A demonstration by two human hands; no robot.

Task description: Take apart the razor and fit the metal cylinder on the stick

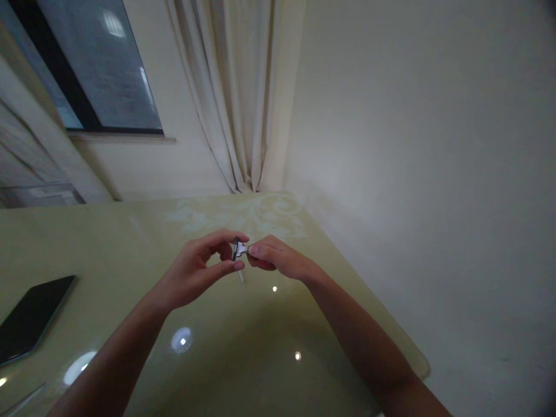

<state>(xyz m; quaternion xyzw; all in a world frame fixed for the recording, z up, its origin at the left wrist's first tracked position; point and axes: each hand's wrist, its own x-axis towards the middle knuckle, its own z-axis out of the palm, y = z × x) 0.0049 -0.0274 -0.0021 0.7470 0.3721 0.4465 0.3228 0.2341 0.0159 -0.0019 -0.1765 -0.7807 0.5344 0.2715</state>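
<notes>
A small razor (239,249) with a dark, narrow head and a silvery neck is held above the table between my two hands. My left hand (197,267) pinches the two ends of its head between thumb and fingers. From the other side, my right hand (278,256) is closed around the handle, which is mostly hidden in the fingers. A thin whitish sliver shows just below the razor; whether it is an object or a reflection, I cannot tell.
Below the hands lies a glossy pale-green table (208,370) with light reflections. A dark tablet (35,318) rests on its left side. The wall (412,174) runs along the table's right edge. A curtain (234,87) and a window (99,63) are at the back.
</notes>
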